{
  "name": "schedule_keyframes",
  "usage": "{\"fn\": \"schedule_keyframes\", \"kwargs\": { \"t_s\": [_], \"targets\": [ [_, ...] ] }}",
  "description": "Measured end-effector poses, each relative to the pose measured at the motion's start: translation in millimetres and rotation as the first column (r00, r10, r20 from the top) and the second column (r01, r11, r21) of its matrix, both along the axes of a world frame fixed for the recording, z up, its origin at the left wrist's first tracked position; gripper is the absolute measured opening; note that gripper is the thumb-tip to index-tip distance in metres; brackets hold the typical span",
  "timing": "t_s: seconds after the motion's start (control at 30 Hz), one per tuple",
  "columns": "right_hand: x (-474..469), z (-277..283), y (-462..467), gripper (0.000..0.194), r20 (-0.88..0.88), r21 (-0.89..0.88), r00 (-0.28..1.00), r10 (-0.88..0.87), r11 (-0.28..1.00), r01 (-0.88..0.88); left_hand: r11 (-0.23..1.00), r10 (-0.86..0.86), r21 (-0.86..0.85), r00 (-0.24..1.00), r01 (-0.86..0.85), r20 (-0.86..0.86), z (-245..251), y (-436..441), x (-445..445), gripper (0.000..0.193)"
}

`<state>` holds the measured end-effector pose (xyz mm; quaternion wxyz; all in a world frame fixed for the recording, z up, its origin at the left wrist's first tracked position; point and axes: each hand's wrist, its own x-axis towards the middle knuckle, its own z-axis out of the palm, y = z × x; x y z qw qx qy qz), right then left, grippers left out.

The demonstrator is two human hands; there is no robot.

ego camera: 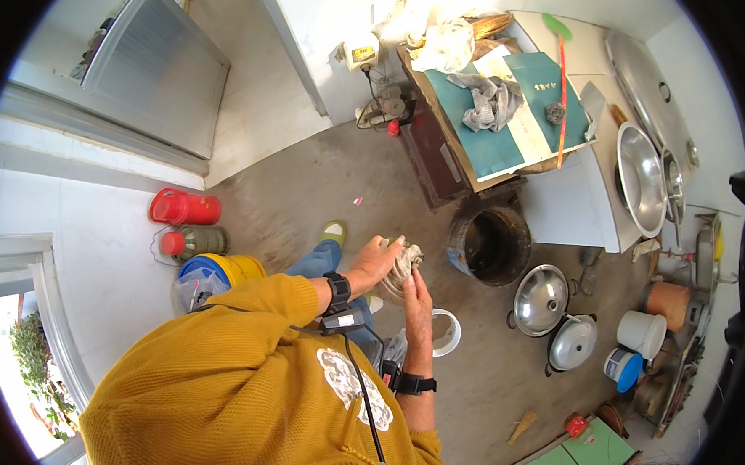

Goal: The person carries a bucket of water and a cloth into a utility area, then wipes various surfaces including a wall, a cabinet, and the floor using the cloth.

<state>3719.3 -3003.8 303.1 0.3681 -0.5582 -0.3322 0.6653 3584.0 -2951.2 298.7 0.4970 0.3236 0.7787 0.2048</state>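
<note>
My left hand [375, 259] and my right hand [418, 301] meet over the floor in front of my body. Between them is a bunched greyish-beige cloth [407, 260], gripped from the left side by my left hand. The fingers of my right hand press against its lower right side. Folds and fingers hide whether anything is wrapped inside. Just beyond my right wrist, a white bucket [457, 335] stands on the floor, partly covered by the forearm. My shoes and jeans show under the left forearm.
A sooty metal drum [458, 253] stands ahead to the right, near two lidded pots [539, 299]. Behind it, a cabinet carries a teal board [460, 120] with a grey rag [494, 102]. At left are a red thermos [190, 208], a green-bodied thermos [204, 241] and a yellow bucket [247, 267].
</note>
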Motion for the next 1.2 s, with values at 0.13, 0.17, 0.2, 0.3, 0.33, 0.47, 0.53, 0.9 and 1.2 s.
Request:
{"fn": "schedule_keyframes", "kwargs": {
  "t_s": [0.13, 0.17, 0.2, 0.3, 0.33, 0.47, 0.53, 0.9, 1.2],
  "targets": [
    [-22.6, 1.6, 19.0, 0.066, 0.152, 0.096, 0.984, 0.092, 0.990, -0.108, 0.998, 0.022, 0.047, 0.988, -0.030, 0.153, 0.9, 14.8, -23.2, 0.060],
    [-26.9, 0.2, 25.6, 0.064, 0.151, 0.104, 0.985, 0.088, 0.989, -0.104, 0.997, 0.030, 0.060, 0.980, -0.042, 0.198, 1.4, 18.9, -28.5, 0.060],
    [-31.7, -1.4, 32.8, 0.062, 0.143, 0.100, 0.986, 0.086, 0.990, -0.101, 0.996, 0.044, 0.063, 0.968, -0.061, 0.247, 2.3, 23.6, -34.1, 0.060],
    [-44.4, -2.9, 52.9, 0.055, 0.085, 0.053, 0.993, 0.078, 0.995, -0.082, 0.999, 0.025, 0.013, 0.928, -0.032, 0.372, 7.5, 41.3, -55.5, 0.062],
    [-49.4, -1.9, 58.5, 0.054, 0.032, 0.031, 0.997, 0.070, 0.997, -0.071, 1.000, 0.016, -0.010, 0.918, -0.013, 0.397, 9.9, 45.3, -64.7, 0.063],
    [-71.2, 5.3, 77.4, 0.049, -0.079, -0.064, 0.996, -0.044, 0.997, 0.039, 0.997, -0.059, -0.017, 0.872, 0.077, 0.486, 14.1, 65.3, -100.9, 0.062],
    [-84.1, 7.7, 85.7, 0.048, -0.056, -0.081, 0.997, -0.044, 0.996, 0.039, 0.993, -0.101, -0.006, 0.852, 0.121, 0.514, 12.1, 72.7, -118.0, 0.060],
    [-161.0, 14.8, 130.5, 0.027, 0.214, 0.033, 0.976, 0.032, 0.999, -0.040, 0.990, -0.017, 0.136, 0.927, -0.037, 0.375, -25.2, 95.1, -193.4, 0.050],
    [-200.5, 39.4, 156.4, 0.040, -0.455, -0.185, 0.871, -0.185, 0.976, 0.111, 0.996, -0.022, 0.080, 0.842, -0.025, 0.539, 8.7, 108.3, -240.6, 0.055]
  ]
}}
